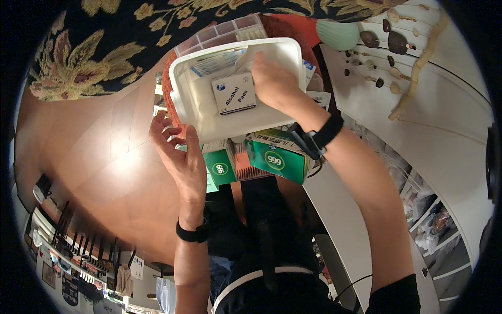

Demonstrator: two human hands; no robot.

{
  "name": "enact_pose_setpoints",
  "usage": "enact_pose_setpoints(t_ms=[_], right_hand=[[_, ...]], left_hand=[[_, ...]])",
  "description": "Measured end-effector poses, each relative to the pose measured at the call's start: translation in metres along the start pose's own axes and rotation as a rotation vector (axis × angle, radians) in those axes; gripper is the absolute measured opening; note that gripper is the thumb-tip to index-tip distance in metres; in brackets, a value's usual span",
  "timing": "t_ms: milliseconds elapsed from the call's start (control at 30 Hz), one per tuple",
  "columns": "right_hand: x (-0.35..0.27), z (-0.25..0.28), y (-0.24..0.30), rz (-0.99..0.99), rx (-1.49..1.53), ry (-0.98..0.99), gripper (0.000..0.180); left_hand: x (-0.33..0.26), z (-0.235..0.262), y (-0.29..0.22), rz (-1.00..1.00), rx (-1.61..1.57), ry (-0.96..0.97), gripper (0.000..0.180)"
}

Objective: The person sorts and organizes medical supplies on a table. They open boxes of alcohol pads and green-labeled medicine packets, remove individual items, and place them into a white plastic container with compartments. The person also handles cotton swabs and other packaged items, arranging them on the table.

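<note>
Warm brown wooden flooring (104, 157) filled the left of the view, with a dark rug patterned in yellow flowers (78, 57) along the upper edge and a cluttered row of small items, too blurred to identify, at the lower left rim. Toward the middle, the left hand (180, 152) was raised with its fingers spread and slightly curled, palm open, gripping nothing; its fingertips lay just beside the near left corner of a white plastic bin (180, 99), and whether they touched the wall could not be told. A black band (192, 233) circled that wrist. Inside the bin, just right of the left hand, lay a small white box with blue print (234, 93) over flat white packets. The right hand (272, 81) reached into the bin beside that box, fingers pressed down among the packets; they were hidden behind the knuckles, so whether they pinched anything could not be told. A black watch (319, 137) sat on that wrist. Below the bin, between the two forearms, green cartons (274, 159) stood partly covered by it. A clear compartment case (225, 32) showed beyond the bin, mostly hidden. Farther right stood a white cabinet (444, 131) with a driftwood and stone hanging (397, 47), its lower shelves cut off by the rim.
</note>
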State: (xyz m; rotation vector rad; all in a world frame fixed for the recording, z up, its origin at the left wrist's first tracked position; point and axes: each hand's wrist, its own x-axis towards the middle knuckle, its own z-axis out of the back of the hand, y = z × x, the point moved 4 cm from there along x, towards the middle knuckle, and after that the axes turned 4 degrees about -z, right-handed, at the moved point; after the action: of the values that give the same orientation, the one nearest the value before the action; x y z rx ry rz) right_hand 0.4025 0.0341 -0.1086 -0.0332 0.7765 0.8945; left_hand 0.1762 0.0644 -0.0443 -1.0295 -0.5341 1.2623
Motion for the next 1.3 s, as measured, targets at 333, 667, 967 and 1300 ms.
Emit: enact_pose_setpoints(t_ms=[333,667,967,1300], right_hand=[[-0.03,0.007,0.017,0.069,-0.169,-0.173,0.083],[-0.116,0.081,-0.051,0.195,0.543,-0.352,0.011],[-0.063,0.045,-0.193,-0.121,0.667,-0.392,0.016],[-0.006,0.024,-0.203,-0.175,0.592,-0.21,0.034]], left_hand=[[0.011,-0.012,0.035,0.116,-0.073,0.223,0.058],[0.031,-0.015,0.041,0.213,-0.091,0.321,0.058],[0.016,0.032,0.027,0.183,-0.074,0.186,0.054],[-0.053,0.153,0.034,0.329,0.103,-0.175,0.04]])
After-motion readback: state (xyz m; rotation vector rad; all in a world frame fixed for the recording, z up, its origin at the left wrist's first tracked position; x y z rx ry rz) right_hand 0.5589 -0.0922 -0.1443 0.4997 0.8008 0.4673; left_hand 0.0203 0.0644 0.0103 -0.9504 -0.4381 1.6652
